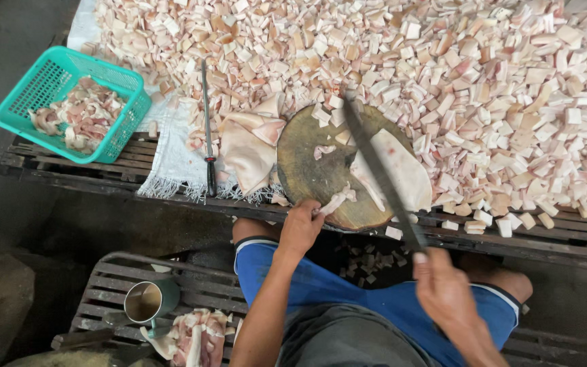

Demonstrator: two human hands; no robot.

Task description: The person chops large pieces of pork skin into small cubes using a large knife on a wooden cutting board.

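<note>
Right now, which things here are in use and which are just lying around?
In use:
- left hand holding a meat strip
- right hand, its grip on the long knife
- round chopping block
- slab on it

Lying about:
- green basket of scraps
- second knife
- metal cup
- heap of cut cubes

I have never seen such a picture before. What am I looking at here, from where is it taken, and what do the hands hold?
One camera, worn on a person's head, looks down at their bare hands. The right hand grips a long knife over a round wooden chopping block. The left hand pinches a pale meat strip at the block's edge. A big meat slab lies on the block, heaps of cut cubes behind it, and a green basket at the left.
</note>
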